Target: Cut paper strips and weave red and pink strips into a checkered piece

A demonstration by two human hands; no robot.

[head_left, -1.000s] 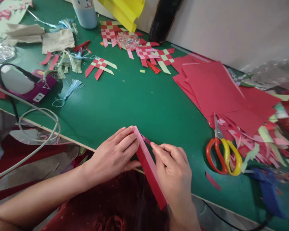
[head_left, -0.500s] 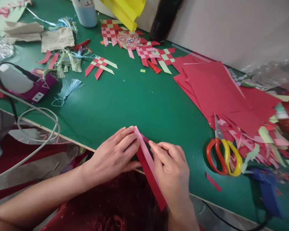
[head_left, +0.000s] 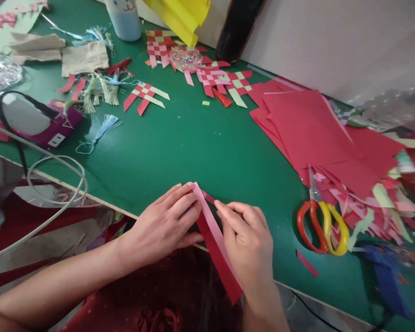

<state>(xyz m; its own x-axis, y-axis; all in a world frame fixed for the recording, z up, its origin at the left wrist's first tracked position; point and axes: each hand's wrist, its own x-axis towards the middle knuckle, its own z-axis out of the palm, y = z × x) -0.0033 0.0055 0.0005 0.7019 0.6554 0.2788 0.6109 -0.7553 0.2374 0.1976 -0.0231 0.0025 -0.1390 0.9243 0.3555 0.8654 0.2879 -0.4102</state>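
A folded red and pink paper strip [head_left: 214, 237] lies across the near edge of the green table [head_left: 200, 147]. My left hand [head_left: 166, 223] presses on the strip's upper end, fingers together and flat along it. On the strip's right side, my right hand [head_left: 245, 242] pinches its edge with curled fingers. The strip's lower end hangs past the table edge over my lap.
Scissors with red and yellow handles [head_left: 320, 221] lie right of my hands, beside a pile of red paper sheets [head_left: 314, 129] and scraps. Woven paper pieces [head_left: 207, 74] and tassels [head_left: 100, 129] lie further back. A purple glue gun [head_left: 51, 127] with cords sits left.
My right hand has slid slightly up and left along the strip toward my left hand. The left hand has stayed in place.
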